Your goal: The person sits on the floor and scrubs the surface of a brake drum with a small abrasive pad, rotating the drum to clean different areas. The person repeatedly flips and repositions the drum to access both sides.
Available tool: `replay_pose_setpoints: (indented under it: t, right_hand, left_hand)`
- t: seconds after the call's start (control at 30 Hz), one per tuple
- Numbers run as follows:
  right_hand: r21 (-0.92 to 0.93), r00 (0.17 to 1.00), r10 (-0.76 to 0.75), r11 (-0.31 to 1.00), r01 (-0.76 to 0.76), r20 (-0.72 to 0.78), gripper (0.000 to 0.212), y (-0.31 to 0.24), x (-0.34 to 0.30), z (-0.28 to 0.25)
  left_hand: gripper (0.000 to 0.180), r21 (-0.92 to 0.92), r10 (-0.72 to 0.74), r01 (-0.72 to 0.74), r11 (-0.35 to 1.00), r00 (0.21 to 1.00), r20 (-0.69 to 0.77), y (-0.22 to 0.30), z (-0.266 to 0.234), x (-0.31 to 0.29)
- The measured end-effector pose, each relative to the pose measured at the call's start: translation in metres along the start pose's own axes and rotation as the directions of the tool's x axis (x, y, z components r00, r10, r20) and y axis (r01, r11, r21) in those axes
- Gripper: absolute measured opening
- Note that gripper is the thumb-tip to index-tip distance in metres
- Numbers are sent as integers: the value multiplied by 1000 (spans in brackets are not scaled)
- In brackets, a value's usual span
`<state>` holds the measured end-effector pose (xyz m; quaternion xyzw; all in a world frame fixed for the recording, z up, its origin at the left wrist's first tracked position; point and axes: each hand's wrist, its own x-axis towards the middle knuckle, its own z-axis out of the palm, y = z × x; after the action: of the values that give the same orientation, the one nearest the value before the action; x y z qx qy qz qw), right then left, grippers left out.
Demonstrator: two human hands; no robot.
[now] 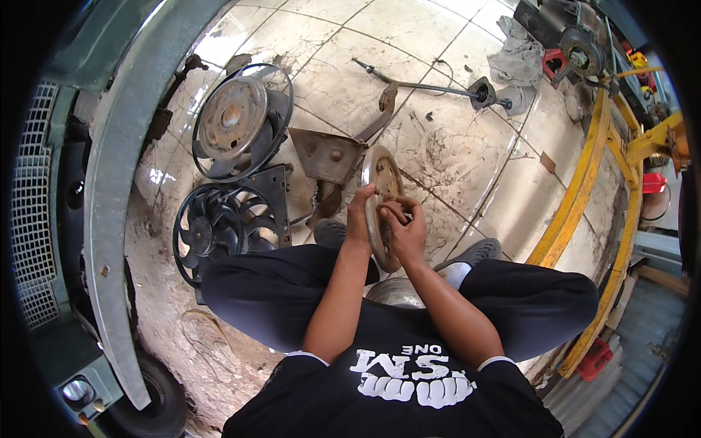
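Between my knees a round, rusty metal plate (374, 237) stands on edge, with a paler, worn rim. My left hand (358, 213) is closed around its left edge, thumb near the top of the grip. On the plate's right face, the fingers of my right hand (407, 232) are pinched together; what they may hold there is too small to name. Just beyond the plate lies a rusty pedal bracket (328, 153) with a curved arm. Below the plate, partly hidden by it, is a rounded shiny metal thing (395, 293).
To the left lie a ringed fan with a rusty disc (232, 120) and a black fan (201, 233). A lever rod (423, 87) lies farther off beside a grey rag (517, 55). A yellow metal frame (577, 197) stands right; a vehicle's grey bumper (109, 182) runs along the left.
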<state>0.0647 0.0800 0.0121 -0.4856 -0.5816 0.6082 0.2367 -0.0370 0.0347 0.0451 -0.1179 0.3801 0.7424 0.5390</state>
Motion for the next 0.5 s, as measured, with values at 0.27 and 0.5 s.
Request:
replay_pose_setpoints:
  t: [0.27, 0.5]
  right_hand:
    - [-116, 991, -118, 987, 110, -56, 34, 14, 5, -10]
    - [134, 991, -99, 987, 86, 92, 37, 35, 22, -15]
  left_hand:
    - [59, -1, 49, -49, 999, 999, -16, -8, -10, 7]
    - [62, 14, 24, -25, 1000, 999, 36, -10, -3, -9]
